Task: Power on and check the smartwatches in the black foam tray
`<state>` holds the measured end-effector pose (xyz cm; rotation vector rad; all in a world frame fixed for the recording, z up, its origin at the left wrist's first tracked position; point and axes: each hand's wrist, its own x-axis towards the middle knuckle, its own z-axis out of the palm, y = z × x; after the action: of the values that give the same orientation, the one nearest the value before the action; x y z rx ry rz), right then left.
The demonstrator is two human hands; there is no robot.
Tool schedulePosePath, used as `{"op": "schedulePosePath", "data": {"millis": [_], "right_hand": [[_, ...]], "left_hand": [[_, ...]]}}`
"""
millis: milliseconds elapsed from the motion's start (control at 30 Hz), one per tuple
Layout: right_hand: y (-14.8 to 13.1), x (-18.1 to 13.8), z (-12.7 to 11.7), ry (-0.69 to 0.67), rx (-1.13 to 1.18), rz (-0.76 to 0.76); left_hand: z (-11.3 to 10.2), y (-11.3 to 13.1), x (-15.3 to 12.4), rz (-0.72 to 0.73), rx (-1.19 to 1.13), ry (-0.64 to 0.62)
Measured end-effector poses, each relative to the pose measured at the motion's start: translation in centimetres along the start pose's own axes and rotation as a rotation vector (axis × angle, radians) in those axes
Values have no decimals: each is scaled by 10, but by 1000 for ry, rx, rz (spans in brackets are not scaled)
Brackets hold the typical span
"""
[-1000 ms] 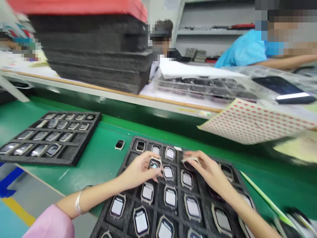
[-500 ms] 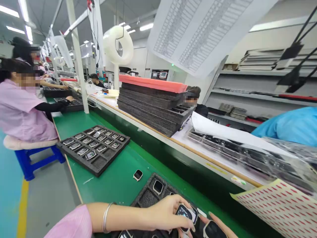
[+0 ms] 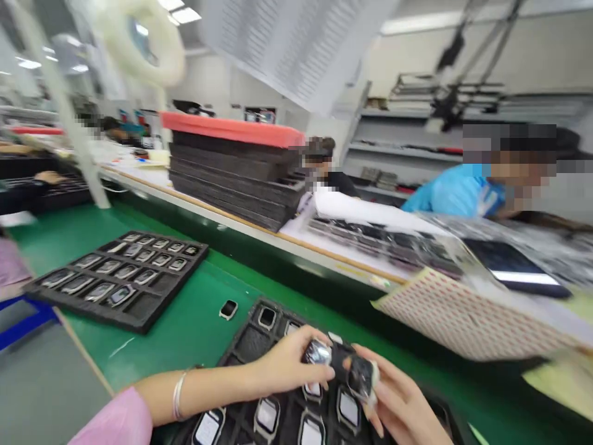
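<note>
My left hand (image 3: 290, 363) pinches a watch screen (image 3: 317, 351), its glossy face catching the light, above the near foam tray (image 3: 248, 343). Just to the right, my right hand (image 3: 393, 392) grips a watch case (image 3: 362, 376) with a dark face, tilted toward the left. The two pieces are apart. Below both hands, several watches with pale frames sit in the tray's compartments, among them a watch (image 3: 267, 415) with a light screen. One loose watch (image 3: 228, 309) lies on the green bench beyond the tray's left corner.
A second foam tray (image 3: 160, 287) of watches lies at the left of the green bench (image 3: 194, 315). Along the raised shelf stand stacked black foam trays (image 3: 231, 179) under a red one. A sheet with red marks (image 3: 458, 309) overhangs at right. A person in blue (image 3: 449, 188) is across.
My view has turned right and the two hands have drawn apart, with the right hand and its watch case now plainly in sight. More of the near tray shows.
</note>
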<state>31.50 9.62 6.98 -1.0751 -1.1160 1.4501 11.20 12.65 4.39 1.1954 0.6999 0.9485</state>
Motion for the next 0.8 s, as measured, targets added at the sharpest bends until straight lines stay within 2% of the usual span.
{"op": "schedulePosePath", "data": {"millis": [67,133,233,400,633,800], "right_hand": [[0,-5,6,-83,41,53],[4,-6,8,-146,103,99],[13,-5,6,-195,179,139],[23,-6,4,-215,203,143],[19,-9,5,-232,146,102],[17,-12,9,-190,129,99]], "left_hand": [[-1,6,-8,-2,105,8],[-4,10,-13,-56,174,-36],[-7,10,-18,-59,256,-71],[-9,12,-23,-48,342,-87],[-11,12,-23,-53,334,-116],[-9,15,-26,-56,363,-160]]}}
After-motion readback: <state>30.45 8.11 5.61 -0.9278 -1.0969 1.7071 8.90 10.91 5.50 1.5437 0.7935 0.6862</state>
